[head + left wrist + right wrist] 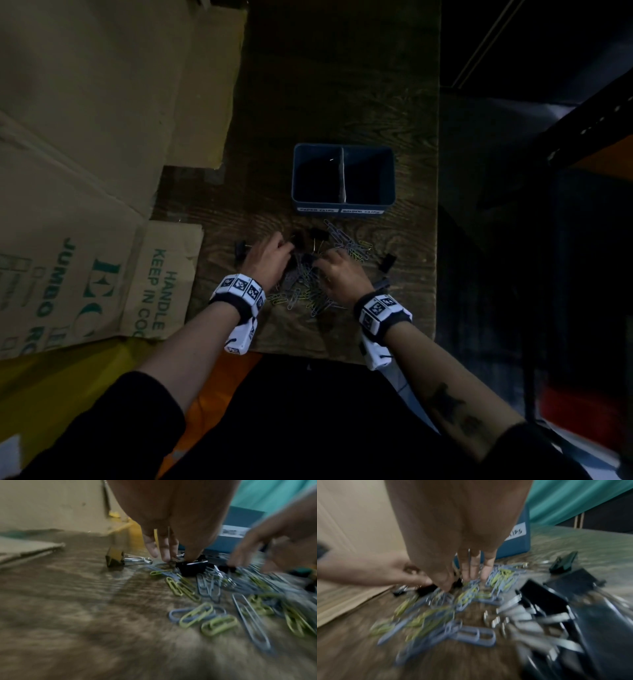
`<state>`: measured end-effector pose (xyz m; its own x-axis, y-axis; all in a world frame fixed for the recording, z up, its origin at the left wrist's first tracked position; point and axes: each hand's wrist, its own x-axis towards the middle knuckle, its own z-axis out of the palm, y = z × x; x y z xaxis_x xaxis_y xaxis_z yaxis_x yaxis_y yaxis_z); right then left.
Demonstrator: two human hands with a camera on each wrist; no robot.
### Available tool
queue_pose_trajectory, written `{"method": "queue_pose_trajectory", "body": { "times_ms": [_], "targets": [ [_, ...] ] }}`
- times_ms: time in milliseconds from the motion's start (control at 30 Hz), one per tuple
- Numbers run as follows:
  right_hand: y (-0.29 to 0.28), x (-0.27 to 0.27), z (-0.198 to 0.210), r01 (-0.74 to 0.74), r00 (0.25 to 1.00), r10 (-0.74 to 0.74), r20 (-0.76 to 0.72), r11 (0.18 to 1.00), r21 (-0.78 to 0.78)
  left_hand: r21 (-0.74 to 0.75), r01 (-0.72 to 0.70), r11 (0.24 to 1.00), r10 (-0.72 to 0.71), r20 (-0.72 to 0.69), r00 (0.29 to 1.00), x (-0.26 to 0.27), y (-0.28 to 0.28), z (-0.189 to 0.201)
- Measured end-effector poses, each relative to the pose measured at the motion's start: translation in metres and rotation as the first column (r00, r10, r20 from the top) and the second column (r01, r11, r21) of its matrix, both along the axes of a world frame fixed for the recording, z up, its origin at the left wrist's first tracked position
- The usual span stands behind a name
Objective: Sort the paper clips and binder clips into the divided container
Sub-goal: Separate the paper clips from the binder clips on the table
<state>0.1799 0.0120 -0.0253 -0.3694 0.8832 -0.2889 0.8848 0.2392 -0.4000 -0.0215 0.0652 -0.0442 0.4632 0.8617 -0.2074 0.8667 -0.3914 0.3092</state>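
Both hands reach down into the clip pile on the table point(404, 308). The left hand point(270, 257) has its fingertips on a black binder clip point(192, 568) at the pile's 10 o'clock edge; whether it pinches it I cannot tell. The right hand point(342, 274) points straight fingers into the paper clips point(308, 294), holding nothing I can see. The blue container point(343, 202) stands at 12 o'clock from the pile, just beyond it. A lone binder clip point(116, 559) lies at 9 o'clock, another clip point(387, 262) at 3 o'clock

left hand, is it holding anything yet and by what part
The left hand has its fingertips down on a black binder clip in the pile, at its top edge. Whether they pinch it or only touch it cannot be told.
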Motion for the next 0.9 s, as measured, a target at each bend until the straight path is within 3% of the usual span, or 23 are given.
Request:
{"method": "queue_pose_trajectory", "body": {
  "times_ms": [200,300,400,500,633,800,900],
  "targets": [
    [-0.016,0.006,-0.005,-0.05,0.999,0.05,0.008,0.999,-0.02,-0.126,-0.253,0.959,0.27,0.145,0.952,0.008,0.016,0.001],
    [-0.016,0.016,-0.005,-0.013,0.999,0.013,-0.049,1.0,-0.006,-0.098,-0.34,0.935,0.353,0.179,0.918,0.001,0.008,0.007],
    [-0.008,0.027,-0.006,0.133,0.989,-0.13,-0.077,0.99,0.045,-0.071,-0.329,0.942,0.337,0.154,0.929,-0.011,-0.019,0.007],
    [0.002,0.034,-0.007,0.241,0.97,-0.241,0.011,0.97,0.026,-0.116,-0.274,0.955,0.278,0.017,0.961,-0.017,-0.051,-0.003],
    [-0.002,0.029,-0.009,0.183,0.978,-0.178,0.105,0.983,-0.034,-0.162,-0.217,0.963,0.222,0.015,0.975,-0.005,-0.071,-0.008],
    [-0.013,0.024,-0.007,0.107,0.993,-0.104,0.055,0.993,-0.053,-0.233,-0.132,0.963,0.165,0.131,0.978,0.018,-0.071,-0.004],
    [-0.013,0.026,-0.004,0.128,0.991,-0.127,0.04,0.992,-0.018,-0.139,-0.174,0.975,0.194,0.146,0.97,0.022,-0.059,0.002]
  ]
}}
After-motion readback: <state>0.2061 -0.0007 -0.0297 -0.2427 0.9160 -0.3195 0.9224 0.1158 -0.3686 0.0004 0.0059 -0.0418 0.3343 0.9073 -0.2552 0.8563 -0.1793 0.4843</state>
